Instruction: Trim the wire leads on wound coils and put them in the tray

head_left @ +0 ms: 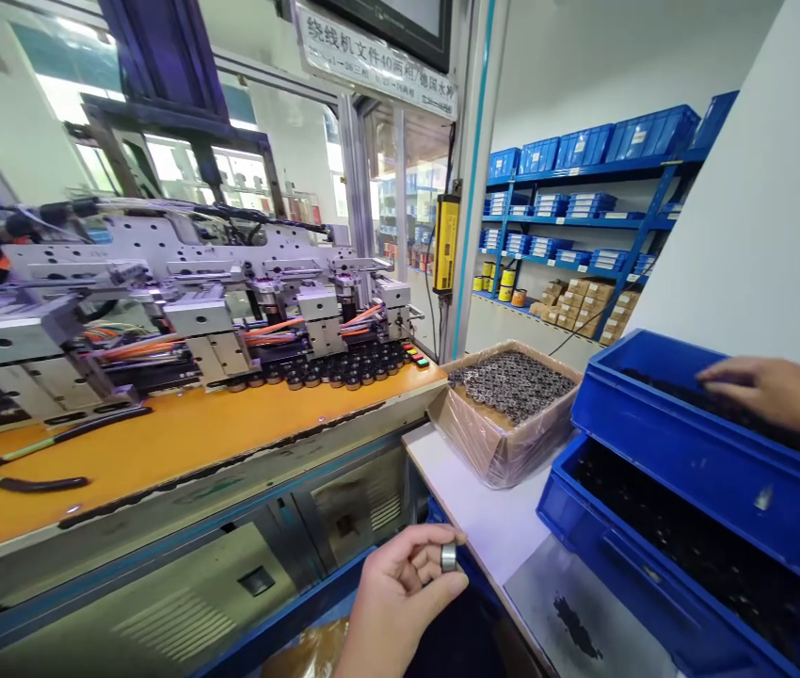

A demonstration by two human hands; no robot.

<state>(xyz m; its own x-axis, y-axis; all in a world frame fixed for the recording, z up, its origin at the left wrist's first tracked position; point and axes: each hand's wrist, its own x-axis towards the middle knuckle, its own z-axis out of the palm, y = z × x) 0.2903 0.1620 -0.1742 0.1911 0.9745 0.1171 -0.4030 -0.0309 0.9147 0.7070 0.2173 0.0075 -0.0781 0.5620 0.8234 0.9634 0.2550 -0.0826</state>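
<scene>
In the head view, my left hand is closed, with a small silver metal ring pinched between thumb and fingers, above the gap in front of the machine. At the right, my right hand reaches into the upper blue bin, its fingers a little apart over small black parts. I see nothing held in it, though its fingertips are partly hidden among the parts. Beneath, a lower blue bin also holds many small dark parts.
A plastic-lined cardboard box of metal cores stands on a white table. On the left, a machine has an orange worktop with black round parts and pliers. Blue shelves stand behind.
</scene>
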